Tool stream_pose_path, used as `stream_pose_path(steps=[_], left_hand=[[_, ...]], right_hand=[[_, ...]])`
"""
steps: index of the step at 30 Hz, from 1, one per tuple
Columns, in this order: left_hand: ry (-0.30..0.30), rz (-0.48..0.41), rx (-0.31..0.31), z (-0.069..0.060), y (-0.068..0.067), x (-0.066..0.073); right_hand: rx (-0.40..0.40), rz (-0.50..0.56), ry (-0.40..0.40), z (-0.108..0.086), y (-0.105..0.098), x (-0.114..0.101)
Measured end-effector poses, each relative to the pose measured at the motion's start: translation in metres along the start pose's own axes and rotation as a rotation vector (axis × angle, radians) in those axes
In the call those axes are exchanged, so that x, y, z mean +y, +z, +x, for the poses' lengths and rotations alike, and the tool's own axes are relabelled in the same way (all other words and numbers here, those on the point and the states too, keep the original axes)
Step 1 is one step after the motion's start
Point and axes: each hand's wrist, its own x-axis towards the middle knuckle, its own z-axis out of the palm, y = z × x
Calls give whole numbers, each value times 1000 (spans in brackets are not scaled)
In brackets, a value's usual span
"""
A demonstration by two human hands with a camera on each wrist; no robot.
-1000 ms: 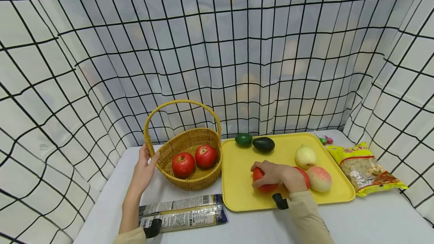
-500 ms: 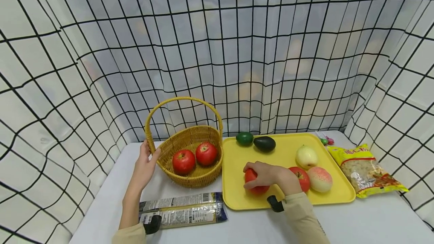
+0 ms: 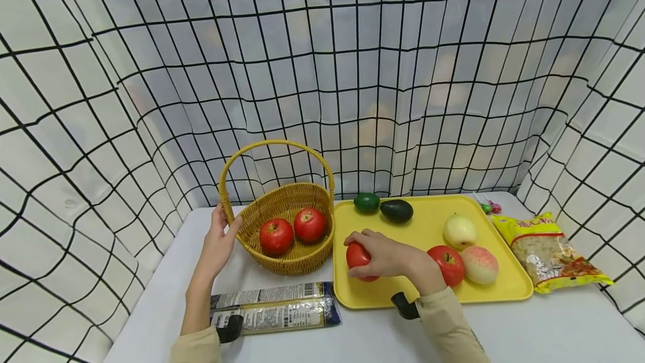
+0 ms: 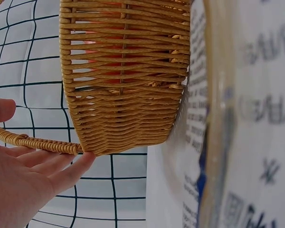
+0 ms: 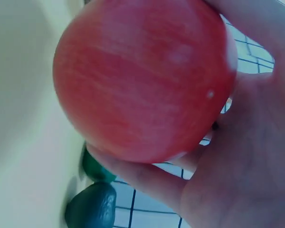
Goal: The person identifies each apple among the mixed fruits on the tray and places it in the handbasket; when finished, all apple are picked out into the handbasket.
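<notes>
My right hand grips a red apple over the left part of the yellow tray. Fingers and thumb curve around the apple in the right wrist view; whether it touches the tray is unclear. At the left, my left hand touches the wicker basket near the foot of its handle. The left wrist view has the left hand's fingers nearly straight against the handle and basket edge, the thumb apart. Inside the basket lie two red apples.
On the tray are another red apple, a peach, a pale yellow-green fruit and two dark green avocados. A yellow food bag lies to its right. Long printed packages lie before the basket. Black netting surrounds the table.
My right hand has carried the apple leftward across the tray, toward the basket, uncovering the other apple behind the wrist. The left hand has stayed at the basket. The head view has shifted slightly.
</notes>
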Motion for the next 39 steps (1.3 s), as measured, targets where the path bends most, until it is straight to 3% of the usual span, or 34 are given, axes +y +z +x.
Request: stream_pose_path(steps=[6, 16, 25, 30, 39], left_hand=[[8, 3, 10, -1, 0, 0], [10, 0, 12, -1, 0, -3], [-4, -5, 2, 0, 2, -2], [-9, -6, -4, -1, 4, -2], [-7, -6, -2, -1, 1, 1]], right_hand=[[45, 45, -77, 2, 2, -8], [257, -26, -229, 12, 10, -24], [339, -11, -219, 30, 18, -44], [322, -39, -215, 59, 14, -59], [287, -221, -156, 143, -8, -99]])
